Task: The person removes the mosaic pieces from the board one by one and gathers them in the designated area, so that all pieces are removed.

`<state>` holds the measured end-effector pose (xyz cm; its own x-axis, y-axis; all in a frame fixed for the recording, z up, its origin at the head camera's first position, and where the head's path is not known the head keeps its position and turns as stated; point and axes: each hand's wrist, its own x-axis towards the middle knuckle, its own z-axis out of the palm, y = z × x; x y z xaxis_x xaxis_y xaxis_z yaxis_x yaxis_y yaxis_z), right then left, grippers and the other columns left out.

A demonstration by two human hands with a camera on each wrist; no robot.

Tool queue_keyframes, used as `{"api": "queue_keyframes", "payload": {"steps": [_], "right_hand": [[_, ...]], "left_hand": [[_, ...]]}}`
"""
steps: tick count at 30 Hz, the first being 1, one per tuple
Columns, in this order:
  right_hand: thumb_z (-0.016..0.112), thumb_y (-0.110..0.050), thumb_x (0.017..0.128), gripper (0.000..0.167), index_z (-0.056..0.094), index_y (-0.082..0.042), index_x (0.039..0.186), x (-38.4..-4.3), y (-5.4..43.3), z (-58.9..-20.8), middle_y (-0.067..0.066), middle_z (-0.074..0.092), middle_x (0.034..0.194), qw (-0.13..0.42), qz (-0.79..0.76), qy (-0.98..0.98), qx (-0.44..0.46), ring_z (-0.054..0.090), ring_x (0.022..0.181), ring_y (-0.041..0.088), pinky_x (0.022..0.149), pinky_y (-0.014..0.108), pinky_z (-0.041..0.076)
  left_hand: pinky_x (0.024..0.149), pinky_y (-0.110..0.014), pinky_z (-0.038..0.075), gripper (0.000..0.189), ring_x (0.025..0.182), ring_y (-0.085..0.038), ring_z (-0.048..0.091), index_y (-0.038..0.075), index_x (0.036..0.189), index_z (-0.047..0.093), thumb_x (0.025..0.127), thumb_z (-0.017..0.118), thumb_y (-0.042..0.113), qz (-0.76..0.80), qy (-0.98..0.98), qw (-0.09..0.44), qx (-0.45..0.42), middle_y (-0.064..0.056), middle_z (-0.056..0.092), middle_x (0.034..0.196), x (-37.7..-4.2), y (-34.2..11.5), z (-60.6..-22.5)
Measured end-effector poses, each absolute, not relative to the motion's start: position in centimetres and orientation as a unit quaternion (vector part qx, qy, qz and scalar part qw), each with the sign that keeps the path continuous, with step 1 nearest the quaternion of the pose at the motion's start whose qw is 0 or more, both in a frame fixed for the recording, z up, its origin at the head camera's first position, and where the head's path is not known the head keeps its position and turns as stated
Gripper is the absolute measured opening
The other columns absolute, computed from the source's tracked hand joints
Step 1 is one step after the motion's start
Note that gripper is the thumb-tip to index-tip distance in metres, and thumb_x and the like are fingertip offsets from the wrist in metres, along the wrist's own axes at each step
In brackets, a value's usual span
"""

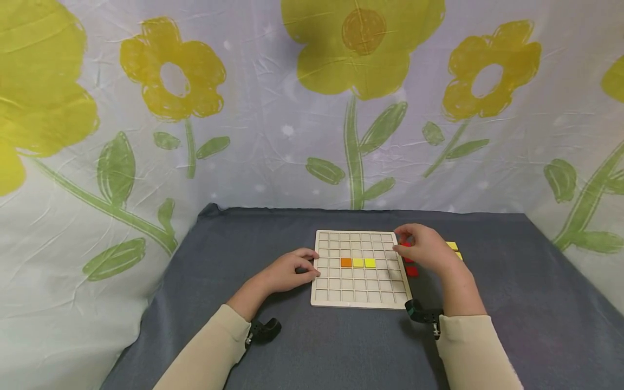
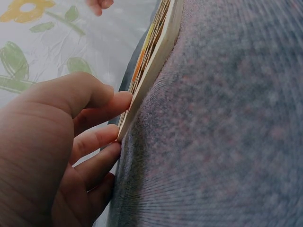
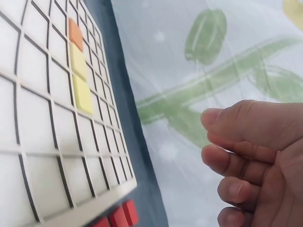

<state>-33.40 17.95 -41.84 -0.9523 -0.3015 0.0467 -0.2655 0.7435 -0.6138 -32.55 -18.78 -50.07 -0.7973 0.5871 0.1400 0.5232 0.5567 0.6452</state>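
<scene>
A square pale wooden grid board (image 1: 361, 297) lies on the dark cloth. One orange tile (image 1: 346, 262) and two yellow tiles (image 1: 370, 262) sit side by side in a row of its cells. My left hand (image 1: 287, 271) rests its fingertips against the board's left edge; in the left wrist view its loosely bent fingers meet the wooden rim (image 2: 150, 78). My right hand (image 1: 426, 250) hovers by the board's upper right corner, over red tiles (image 1: 411, 271). The right wrist view shows its fingers (image 3: 232, 116) loosely bent, with nothing held between thumb and fingers.
Several red tiles line the board's right side, partly hidden by my right hand. Further right, yellow tiles (image 1: 452, 245) lie on the dark cloth (image 1: 341, 346). A flower-printed curtain (image 1: 263, 135) stands behind and at both sides.
</scene>
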Motion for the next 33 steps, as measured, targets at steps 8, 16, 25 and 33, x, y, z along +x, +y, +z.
{"api": "queue_keyframes", "payload": {"steps": [8, 16, 25, 33], "right_hand": [[0.074, -0.019, 0.095, 0.043, 0.064, -0.002, 0.133, -33.3, 15.6, -42.1, 0.011, 0.062, 0.111, 0.017, -0.291, 0.938, -0.186, 0.053, 0.087, 0.026, 0.073, 0.041, 0.046], [0.076, -0.02, 0.095, 0.042, 0.067, -0.001, 0.131, -33.1, 12.8, -43.1, 0.01, 0.062, 0.106, 0.019, -0.268, 0.935, -0.231, 0.053, 0.083, 0.022, 0.073, 0.041, 0.045], [0.079, -0.019, 0.091, 0.039, 0.071, 0.0, 0.125, -32.6, 10.0, -44.3, 0.008, 0.06, 0.097, 0.014, -0.22, 0.939, -0.264, 0.053, 0.081, 0.021, 0.074, 0.037, 0.048], [0.08, -0.021, 0.091, 0.038, 0.074, -0.002, 0.124, -32.8, 8.5, -45.9, 0.009, 0.06, 0.103, 0.029, -0.193, 0.949, -0.248, 0.052, 0.084, 0.02, 0.076, 0.036, 0.048]], "left_hand": [[0.1, -0.046, 0.048, 0.016, 0.127, -0.028, 0.056, 0.013, 0.104, 0.082, 0.101, 0.069, 0.021, 0.351, 0.881, 0.047, 0.315, -0.009, 0.057, 0.141, -32.5, -18.7, -49.9], [0.1, -0.046, 0.048, 0.015, 0.127, -0.027, 0.056, 0.013, 0.103, 0.082, 0.1, 0.069, 0.021, 0.349, 0.88, 0.05, 0.317, -0.008, 0.057, 0.141, -32.5, -18.8, -49.9], [0.099, -0.046, 0.048, 0.016, 0.127, -0.028, 0.056, 0.014, 0.104, 0.082, 0.101, 0.069, 0.022, 0.349, 0.881, 0.05, 0.316, -0.008, 0.057, 0.142, -32.5, -18.8, -49.9], [0.1, -0.046, 0.048, 0.016, 0.127, -0.028, 0.056, 0.014, 0.105, 0.082, 0.101, 0.069, 0.023, 0.342, 0.882, 0.046, 0.32, -0.008, 0.057, 0.141, -32.6, -18.8, -50.0]]}}
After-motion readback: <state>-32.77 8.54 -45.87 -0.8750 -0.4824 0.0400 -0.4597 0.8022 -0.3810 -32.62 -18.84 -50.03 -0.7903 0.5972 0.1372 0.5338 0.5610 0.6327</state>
